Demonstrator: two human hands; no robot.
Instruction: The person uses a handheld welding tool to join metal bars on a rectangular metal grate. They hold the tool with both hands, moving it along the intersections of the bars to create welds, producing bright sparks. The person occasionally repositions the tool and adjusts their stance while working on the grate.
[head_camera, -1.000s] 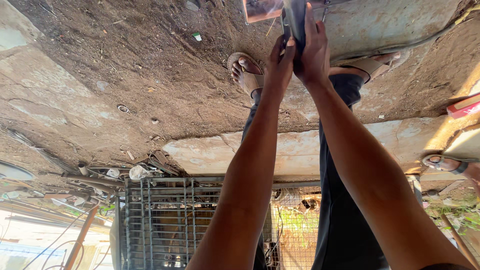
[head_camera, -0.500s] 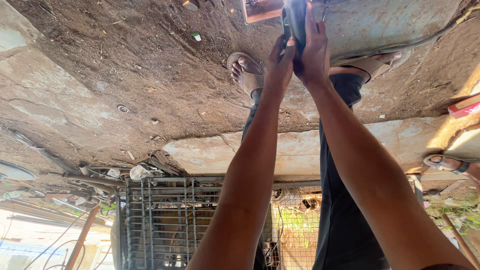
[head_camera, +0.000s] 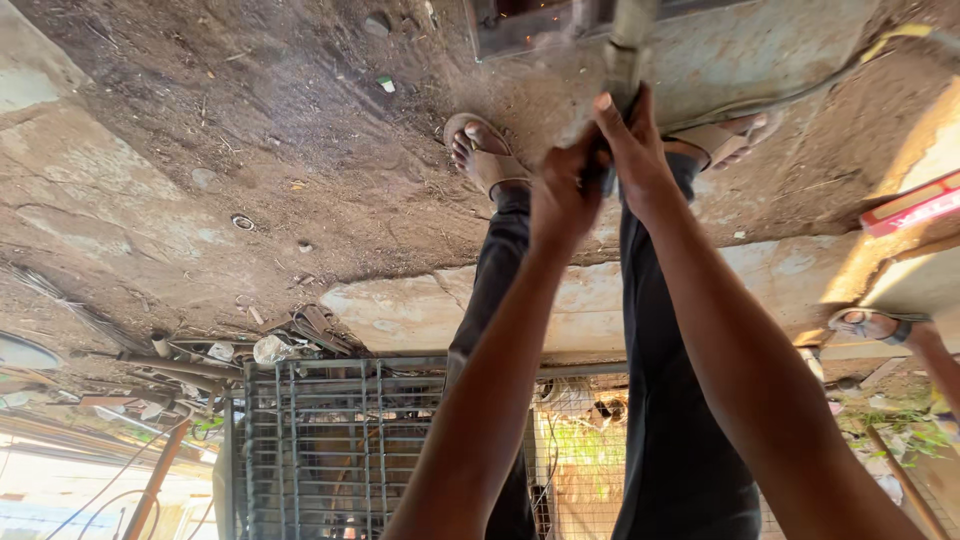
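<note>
Daylight shot, pretty bright overall. Warm sun patch on concrete at right edge, near red box (head_camera: 915, 203). Bottom-left corner blown out white. Dirt ground (head_camera: 230, 130) evenly lit, soft shadows only. Tool (head_camera: 628, 45) up top smeared by motion blur, faint sparks beside it. Wide-angle stretch at edges, forearms ballooning toward lens. Metal grate (head_camera: 320, 440) sharp enough.

Both arms outstretched; left hand (head_camera: 562, 195) and right hand (head_camera: 632, 150) clenched side by side
</note>
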